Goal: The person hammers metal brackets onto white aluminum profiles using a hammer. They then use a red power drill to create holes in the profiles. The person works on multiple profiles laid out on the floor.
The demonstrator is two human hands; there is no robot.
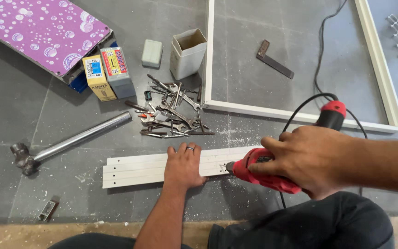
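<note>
My left hand [184, 165] lies flat, fingers spread, pressing on a bundle of white flat strips [134, 168] laid on the grey floor. A ring is on one finger. My right hand [310, 159] grips a red electric drill [260, 173] with a black cord. The drill's nose touches the strips just right of my left hand. White dust lies around that spot.
A pile of spanners and bits [173, 112] lies behind the strips. A hammer with a metal handle [65, 145] is at left. Small boxes [108, 73], an open white container [188, 53], a purple panel [42, 30], a white frame [295, 115] and a try square [275, 59] lie further back.
</note>
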